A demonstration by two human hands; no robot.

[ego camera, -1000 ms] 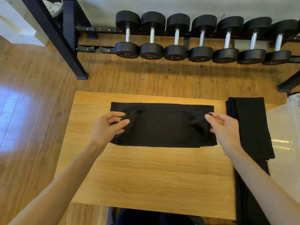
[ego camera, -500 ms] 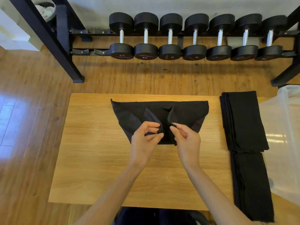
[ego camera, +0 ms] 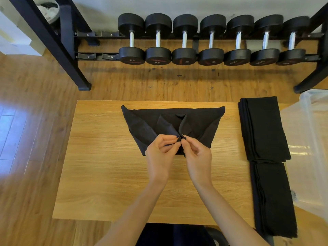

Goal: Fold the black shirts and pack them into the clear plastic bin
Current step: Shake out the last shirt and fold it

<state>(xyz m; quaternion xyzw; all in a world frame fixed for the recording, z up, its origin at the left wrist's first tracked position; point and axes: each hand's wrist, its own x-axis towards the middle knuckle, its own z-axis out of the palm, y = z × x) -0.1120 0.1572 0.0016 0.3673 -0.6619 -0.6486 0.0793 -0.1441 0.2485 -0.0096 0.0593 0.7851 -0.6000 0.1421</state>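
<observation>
Since a second ago your hands came in from the two ends of the shirt (ego camera: 200, 119) and met at its middle; in the last half second they barely shifted. The shirt went from a flat strip to a funnel shape: far edge still stretched straight across the table (ego camera: 110, 174), both near corners pulled in to the centre.

Your left hand (ego camera: 160, 153) pinches one gathered corner between thumb and forefinger, other fingers curled under. Your right hand (ego camera: 197, 153) pinches the other corner the same way. The two pinch points touch, or nearly; can't tell if there's a gap.

The shirt lies on the far half of the table, centred, with loose folds rising between the far edge and your fingers.

Right of it, a stack (ego camera: 262, 128) of folded black shirts, with a second stack (ego camera: 273, 197) nearer you, their ends meeting. The bin (ego camera: 312, 121) sits at the table's right edge, just beside the stacks; can't tell what's inside.

Behind the table: wood floor (ego camera: 35, 96) and a rack (ego camera: 58, 45) holding seven dumbbells (ego camera: 211, 39).
</observation>
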